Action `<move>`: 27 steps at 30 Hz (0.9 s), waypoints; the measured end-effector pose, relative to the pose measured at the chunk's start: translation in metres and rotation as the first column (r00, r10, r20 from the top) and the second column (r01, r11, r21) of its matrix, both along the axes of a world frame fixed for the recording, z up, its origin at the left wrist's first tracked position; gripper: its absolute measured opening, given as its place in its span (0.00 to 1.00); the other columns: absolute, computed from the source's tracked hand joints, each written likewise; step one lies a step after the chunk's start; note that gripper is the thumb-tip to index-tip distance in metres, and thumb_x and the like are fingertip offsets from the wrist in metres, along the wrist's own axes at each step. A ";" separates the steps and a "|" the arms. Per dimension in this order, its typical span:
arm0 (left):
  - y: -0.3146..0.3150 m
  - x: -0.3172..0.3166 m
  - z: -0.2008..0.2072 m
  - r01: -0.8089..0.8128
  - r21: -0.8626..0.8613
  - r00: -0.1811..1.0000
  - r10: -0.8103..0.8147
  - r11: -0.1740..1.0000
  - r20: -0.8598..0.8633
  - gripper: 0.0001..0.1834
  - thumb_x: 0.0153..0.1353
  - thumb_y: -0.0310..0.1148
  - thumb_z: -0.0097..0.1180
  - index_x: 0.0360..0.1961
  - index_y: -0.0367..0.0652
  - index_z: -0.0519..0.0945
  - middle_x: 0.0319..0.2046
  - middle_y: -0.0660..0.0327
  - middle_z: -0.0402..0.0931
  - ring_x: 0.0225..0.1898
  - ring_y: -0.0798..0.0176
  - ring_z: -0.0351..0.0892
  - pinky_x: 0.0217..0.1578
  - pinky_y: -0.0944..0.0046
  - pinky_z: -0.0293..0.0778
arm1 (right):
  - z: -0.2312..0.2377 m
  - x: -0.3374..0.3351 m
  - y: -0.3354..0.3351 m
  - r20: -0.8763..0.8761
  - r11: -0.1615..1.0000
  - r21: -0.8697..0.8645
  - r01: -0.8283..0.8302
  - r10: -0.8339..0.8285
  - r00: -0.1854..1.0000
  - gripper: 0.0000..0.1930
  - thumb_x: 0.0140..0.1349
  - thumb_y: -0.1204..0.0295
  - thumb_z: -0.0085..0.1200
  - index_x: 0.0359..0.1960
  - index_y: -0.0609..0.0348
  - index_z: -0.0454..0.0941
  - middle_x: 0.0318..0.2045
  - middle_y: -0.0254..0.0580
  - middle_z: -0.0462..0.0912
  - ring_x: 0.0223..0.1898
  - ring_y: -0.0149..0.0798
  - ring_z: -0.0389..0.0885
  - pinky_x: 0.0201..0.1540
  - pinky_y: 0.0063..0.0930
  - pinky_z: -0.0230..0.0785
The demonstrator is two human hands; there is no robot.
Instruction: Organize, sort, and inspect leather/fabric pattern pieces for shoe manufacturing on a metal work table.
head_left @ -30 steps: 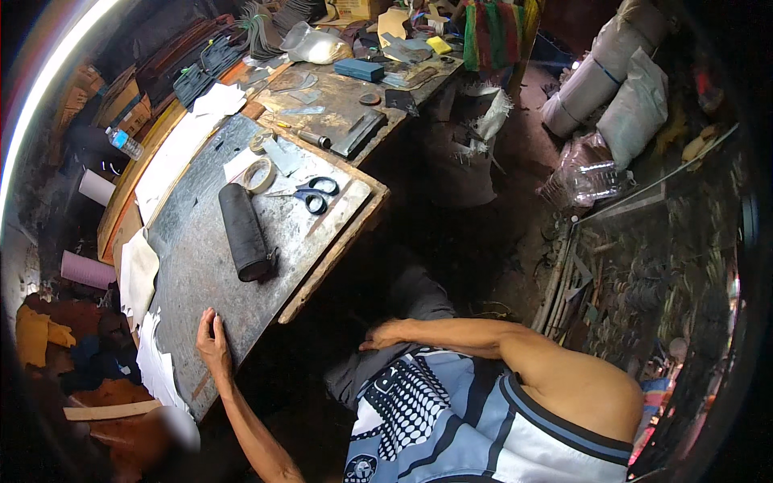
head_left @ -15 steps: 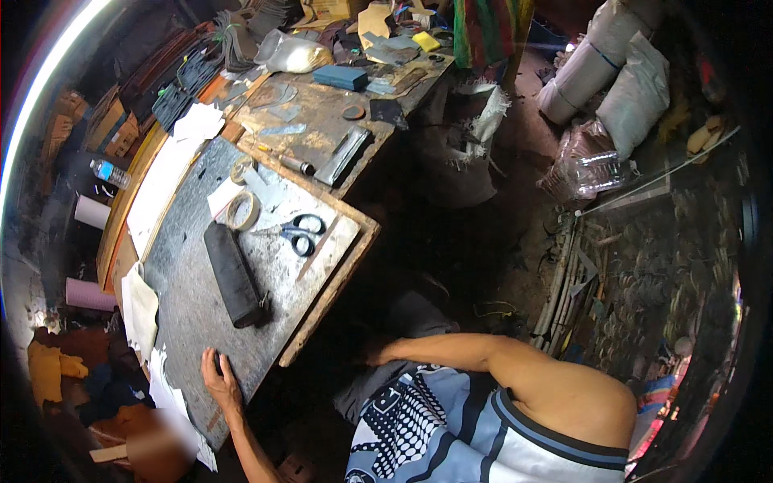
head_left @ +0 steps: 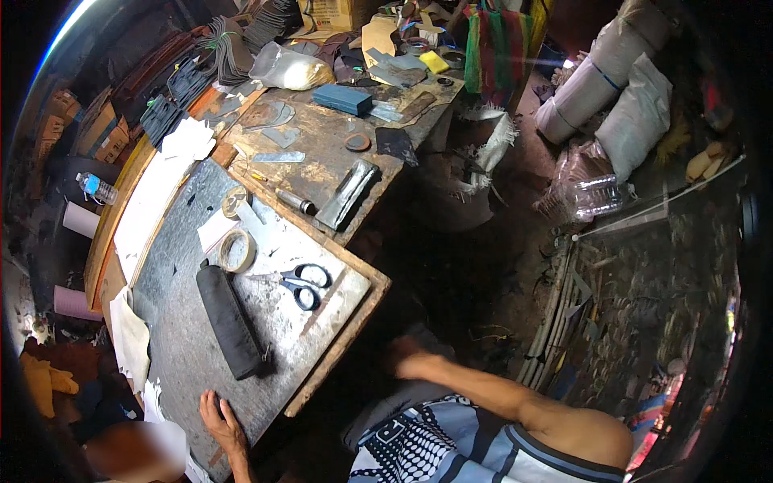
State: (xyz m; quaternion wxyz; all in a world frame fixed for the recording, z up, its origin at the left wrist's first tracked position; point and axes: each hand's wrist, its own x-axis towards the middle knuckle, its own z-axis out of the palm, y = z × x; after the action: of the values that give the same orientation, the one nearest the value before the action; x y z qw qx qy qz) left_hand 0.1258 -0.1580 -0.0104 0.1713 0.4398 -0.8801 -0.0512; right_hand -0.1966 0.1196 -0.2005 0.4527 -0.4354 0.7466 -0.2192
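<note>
My left hand (head_left: 223, 423) lies on the near edge of the dark worktable (head_left: 173, 322), fingers stretched out and nothing in them. Beyond it on the same surface is a long black zipped pouch (head_left: 229, 322). Scissors with dark blue handles (head_left: 302, 286) rest to the right of the pouch, beside a roll of tan tape (head_left: 237, 250). Off the table, my right hand (head_left: 409, 360) hangs low in shadow above my lap, close to a grey cloth (head_left: 386, 406). Its fingers are dark and smeared, so what they do is unclear.
A second, brown worktable (head_left: 310, 145) adjoins at the back, with a blue block (head_left: 343, 100), a clear plastic bag (head_left: 291, 68) and scraps. White sacks (head_left: 636, 117) stand at the far right, near bundled poles (head_left: 551, 314). A water bottle (head_left: 97, 188) lies at the left.
The view has tilted, so the tables sit lower in the picture. My right hand has lifted off the grey cloth and moved outward. My left hand stays on the table edge.
</note>
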 end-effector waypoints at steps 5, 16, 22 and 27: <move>0.005 -0.011 0.011 -0.066 0.013 0.994 0.065 0.998 0.085 0.22 0.67 0.34 0.49 0.58 0.32 0.71 0.59 0.43 0.68 0.60 0.42 0.67 0.62 0.50 0.60 | 0.107 -0.199 0.035 -0.208 0.694 -0.611 0.380 -0.605 0.769 0.08 0.60 0.71 0.52 0.29 0.61 0.81 0.30 0.52 0.83 0.32 0.49 0.83 0.37 0.38 0.75; 0.005 -0.027 0.029 -0.014 0.088 0.989 0.001 0.996 0.146 0.21 0.68 0.36 0.48 0.57 0.33 0.72 0.59 0.40 0.67 0.59 0.38 0.65 0.61 0.46 0.60 | 0.193 -0.563 -0.182 -0.786 0.916 -0.282 0.286 -0.392 0.479 0.50 0.45 0.48 0.68 0.65 0.65 0.61 0.65 0.58 0.64 0.65 0.55 0.64 0.65 0.45 0.60; 0.007 -0.033 0.030 -0.091 0.080 0.966 0.068 0.993 0.250 0.25 0.67 0.41 0.47 0.59 0.36 0.71 0.61 0.40 0.65 0.60 0.36 0.64 0.61 0.43 0.59 | 0.186 -0.621 -0.233 -0.860 0.960 -0.036 0.277 -0.171 0.481 0.69 0.34 0.37 0.69 0.73 0.56 0.41 0.72 0.51 0.49 0.73 0.51 0.48 0.72 0.50 0.45; 0.003 -0.033 0.029 -0.064 0.077 0.964 0.042 0.995 0.261 0.26 0.67 0.43 0.47 0.60 0.36 0.71 0.61 0.39 0.65 0.60 0.34 0.64 0.61 0.42 0.59 | 0.183 -0.650 -0.243 -0.839 0.975 -0.103 0.197 -0.192 0.509 0.60 0.37 0.42 0.69 0.70 0.60 0.53 0.61 0.56 0.71 0.63 0.57 0.67 0.63 0.57 0.55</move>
State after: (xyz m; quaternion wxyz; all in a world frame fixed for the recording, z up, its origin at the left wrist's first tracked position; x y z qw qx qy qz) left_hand 0.0926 -0.1547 0.0191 0.0373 0.4730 -0.8799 -0.0258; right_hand -0.8470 -0.1232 -0.0178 0.0097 -0.3990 0.9164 -0.0286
